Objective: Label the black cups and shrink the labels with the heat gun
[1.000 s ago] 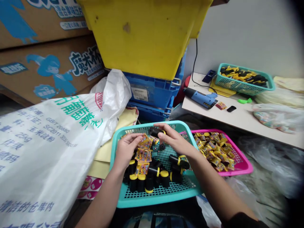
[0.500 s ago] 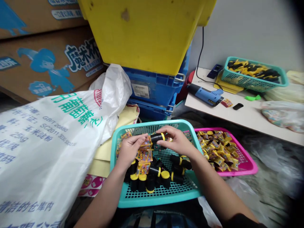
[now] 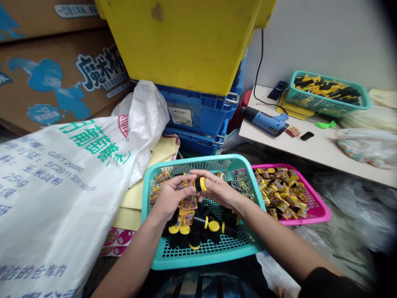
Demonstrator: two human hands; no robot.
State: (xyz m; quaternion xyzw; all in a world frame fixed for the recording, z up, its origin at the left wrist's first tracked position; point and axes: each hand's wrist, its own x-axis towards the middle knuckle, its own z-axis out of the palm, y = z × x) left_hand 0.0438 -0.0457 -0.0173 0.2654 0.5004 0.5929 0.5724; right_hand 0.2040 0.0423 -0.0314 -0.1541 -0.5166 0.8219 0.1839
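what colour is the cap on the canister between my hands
The cap is yellow, against the black canister; best seen in the head view.

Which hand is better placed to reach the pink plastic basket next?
Probably your right hand: it's nearer the pink plastic basket, while your left hand is over the farther side of the turquoise plastic mesh basket. Both are busy around the black cylindrical container with yellow cap, though.

The bottle (image 3: 197, 185) was black, its cap (image 3: 203, 184) yellow, the wrapper (image 3: 187, 183) patterned in orange and yellow; the near basket (image 3: 207, 261) was turquoise, the tray (image 3: 324, 215) bright pink.
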